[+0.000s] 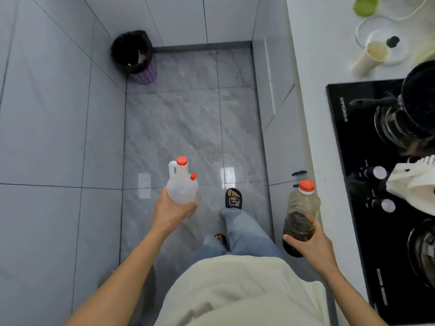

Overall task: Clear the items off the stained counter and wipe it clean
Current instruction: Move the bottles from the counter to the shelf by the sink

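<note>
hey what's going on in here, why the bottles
A person stands on the tiled floor beside the counter, carrying a bottle in each hand. The left hand grips a white jug with red caps; the right hand holds a dark sauce bottle with a red cap. Both are held over the floor, off the counter. A cream container and cooktop remain there.

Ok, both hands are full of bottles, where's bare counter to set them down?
Bare white counter runs along its front edge, from left of the cream cup down beside the hob. A smaller patch lies between cup and hob. The hob itself is crowded with pots and a white cloth; the far end is cluttered too.
</note>
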`<act>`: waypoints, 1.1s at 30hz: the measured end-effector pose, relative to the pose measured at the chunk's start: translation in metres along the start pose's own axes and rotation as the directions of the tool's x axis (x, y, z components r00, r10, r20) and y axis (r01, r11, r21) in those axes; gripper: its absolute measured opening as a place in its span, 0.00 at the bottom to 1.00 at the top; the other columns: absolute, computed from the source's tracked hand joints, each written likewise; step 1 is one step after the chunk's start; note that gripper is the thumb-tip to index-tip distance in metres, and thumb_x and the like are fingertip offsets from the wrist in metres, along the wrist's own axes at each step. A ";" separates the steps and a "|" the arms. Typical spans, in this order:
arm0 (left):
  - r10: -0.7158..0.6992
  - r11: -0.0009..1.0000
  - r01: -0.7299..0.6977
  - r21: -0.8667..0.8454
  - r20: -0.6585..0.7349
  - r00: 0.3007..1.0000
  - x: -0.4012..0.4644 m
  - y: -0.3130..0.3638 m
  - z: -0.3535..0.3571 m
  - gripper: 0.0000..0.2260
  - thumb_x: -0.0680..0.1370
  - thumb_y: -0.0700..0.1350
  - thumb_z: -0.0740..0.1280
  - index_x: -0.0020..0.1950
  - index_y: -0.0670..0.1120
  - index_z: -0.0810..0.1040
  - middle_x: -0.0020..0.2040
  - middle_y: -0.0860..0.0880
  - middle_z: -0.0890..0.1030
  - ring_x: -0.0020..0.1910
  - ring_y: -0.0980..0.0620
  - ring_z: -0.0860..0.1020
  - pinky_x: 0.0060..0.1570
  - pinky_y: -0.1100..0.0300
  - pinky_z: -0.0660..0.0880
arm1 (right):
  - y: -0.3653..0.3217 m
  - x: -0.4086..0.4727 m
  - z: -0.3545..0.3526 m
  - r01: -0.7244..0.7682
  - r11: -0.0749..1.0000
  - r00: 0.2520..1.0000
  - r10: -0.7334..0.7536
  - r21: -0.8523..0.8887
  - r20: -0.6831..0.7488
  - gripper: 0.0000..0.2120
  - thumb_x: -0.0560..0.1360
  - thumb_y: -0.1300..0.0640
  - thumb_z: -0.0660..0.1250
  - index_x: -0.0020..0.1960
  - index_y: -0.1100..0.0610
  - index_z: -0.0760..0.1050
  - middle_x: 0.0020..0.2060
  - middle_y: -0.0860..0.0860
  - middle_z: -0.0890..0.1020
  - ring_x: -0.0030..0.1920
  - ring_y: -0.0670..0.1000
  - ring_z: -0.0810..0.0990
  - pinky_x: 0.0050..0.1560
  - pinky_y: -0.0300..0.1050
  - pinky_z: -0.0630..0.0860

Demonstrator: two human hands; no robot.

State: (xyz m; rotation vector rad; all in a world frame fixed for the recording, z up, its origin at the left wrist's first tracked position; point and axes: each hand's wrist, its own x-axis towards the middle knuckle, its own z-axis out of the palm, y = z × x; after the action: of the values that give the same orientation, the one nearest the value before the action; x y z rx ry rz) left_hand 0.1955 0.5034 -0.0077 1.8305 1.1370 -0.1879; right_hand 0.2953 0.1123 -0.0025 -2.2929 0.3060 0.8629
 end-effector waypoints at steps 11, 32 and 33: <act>-0.202 0.979 0.202 -0.001 -0.054 0.978 0.055 0.010 -0.030 0.21 0.64 0.46 0.78 0.53 0.59 0.77 0.45 0.51 0.84 0.45 0.45 0.84 0.41 0.46 0.83 | -0.192 0.150 -0.002 0.241 0.968 0.969 -0.236 -0.064 0.070 0.35 0.60 0.41 0.83 0.60 0.41 0.69 0.50 0.38 0.81 0.49 0.45 0.81 0.49 0.45 0.78; -0.183 0.982 0.184 -0.042 0.031 0.983 0.342 0.182 -0.118 0.27 0.58 0.56 0.77 0.56 0.62 0.78 0.43 0.64 0.84 0.41 0.58 0.84 0.34 0.59 0.78 | -0.390 0.284 0.023 0.112 0.994 0.993 -0.112 0.005 0.019 0.32 0.57 0.40 0.82 0.56 0.38 0.71 0.49 0.37 0.83 0.49 0.40 0.82 0.45 0.42 0.77; -0.163 0.985 0.164 -0.049 0.032 0.986 0.358 0.196 -0.118 0.28 0.58 0.56 0.78 0.57 0.65 0.77 0.45 0.66 0.84 0.42 0.61 0.84 0.34 0.60 0.77 | -0.392 0.290 0.021 0.092 0.996 0.996 -0.092 0.015 0.012 0.31 0.56 0.40 0.82 0.54 0.38 0.71 0.48 0.37 0.83 0.49 0.40 0.82 0.44 0.42 0.77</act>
State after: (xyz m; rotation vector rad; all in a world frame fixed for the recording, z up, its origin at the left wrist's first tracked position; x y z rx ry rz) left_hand 0.5066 0.7921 -0.0165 1.6849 1.2618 -0.2759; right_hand 0.6695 0.4255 -0.0083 -2.2684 0.1993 0.8254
